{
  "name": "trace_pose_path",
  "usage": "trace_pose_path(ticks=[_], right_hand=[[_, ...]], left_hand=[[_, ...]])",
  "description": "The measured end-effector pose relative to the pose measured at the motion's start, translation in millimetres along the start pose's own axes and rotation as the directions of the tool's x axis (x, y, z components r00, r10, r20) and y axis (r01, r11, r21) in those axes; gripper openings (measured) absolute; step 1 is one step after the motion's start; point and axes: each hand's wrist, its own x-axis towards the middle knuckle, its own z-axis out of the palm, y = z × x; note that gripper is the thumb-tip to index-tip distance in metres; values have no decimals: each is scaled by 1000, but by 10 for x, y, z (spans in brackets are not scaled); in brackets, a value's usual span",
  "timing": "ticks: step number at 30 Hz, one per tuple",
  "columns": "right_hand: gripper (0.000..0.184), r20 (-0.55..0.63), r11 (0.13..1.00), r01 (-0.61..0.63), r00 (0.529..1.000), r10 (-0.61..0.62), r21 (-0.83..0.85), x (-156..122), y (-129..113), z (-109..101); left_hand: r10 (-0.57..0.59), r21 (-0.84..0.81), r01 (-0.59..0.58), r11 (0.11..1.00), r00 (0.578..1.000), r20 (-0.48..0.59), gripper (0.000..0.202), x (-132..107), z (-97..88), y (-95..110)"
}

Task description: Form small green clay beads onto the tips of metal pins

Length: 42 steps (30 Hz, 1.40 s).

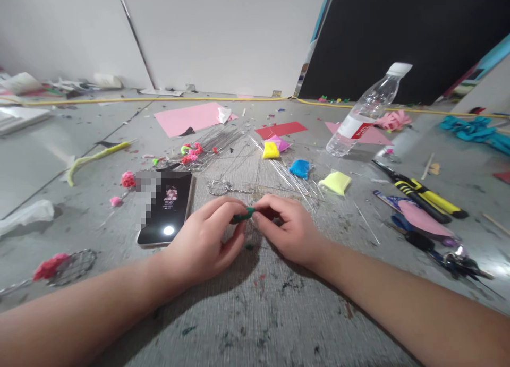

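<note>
Between my hands is a small dark-green piece of modelling clay [245, 214], soft-looking and longish. My left hand [211, 237] pinches it from the left, partly covering it. The fingertips and thumb of my right hand [287, 228] close on its right end. A dark-green crumb [249, 246] lies on the table just below. Beyond my fingers lies a loop of twisted wire [219, 187]. A phone [172, 197] with a lit screen rests beside my left hand. Past my right hand sit yellow [271, 150], blue [299, 168] and pale-yellow [335, 182] clay packets.
A clear plastic bottle [360, 114] stands at the back right. Nearer are a black-and-yellow lighter [424, 194] and keys [458, 261]. Thin wires [289, 176] are scattered mid-table. Pink paper [191, 120] and a yellow cable [159, 99] lie towards the back. A wire flower [53, 266] is at left.
</note>
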Motion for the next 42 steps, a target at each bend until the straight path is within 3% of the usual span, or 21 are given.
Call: trace_pose_path(ticks=[3,8,11,15,20,23,29,33,35,39,42], right_hand=[[12,23,999,12,1000,-12,-36,3,16,9],[14,65,997,24,998,-20,-67,-11,14,28],[14,-31,994,-104,994,104,-25,-10,40,32],[18,-116,950,-290,946,303,113,5,97,19],[27,1,991,-131,991,131,2,11,62,6],[31,59,996,-72,995,75,-61,11,37,14],[7,2,996,-92,996,92,11,11,51,36],[5,12,996,-91,996,90,19,7,30,25],[14,16,997,-82,996,82,3,6,13,12],[34,3,997,-71,997,71,-11,3,1,-4],[28,-13,996,-87,996,87,-3,1,30,8]], left_hand=[[-42,22,42,999,999,1,18,-2,20,-15],[-49,32,46,998,991,121,13,8,18,-66],[-96,57,90,994,988,117,12,19,-1,-80],[-142,97,133,986,986,88,13,22,3,-110],[-135,168,125,978,990,50,29,-12,50,-174],[-133,211,126,969,991,20,36,-34,63,-187],[-91,270,96,958,995,-33,28,-23,40,-121],[-89,65,86,994,995,33,16,5,3,-61],[-116,20,115,993,989,90,14,12,-9,-44],[-185,64,177,982,968,169,18,9,-1,-45],[-230,97,215,972,957,179,24,-2,20,-54]])
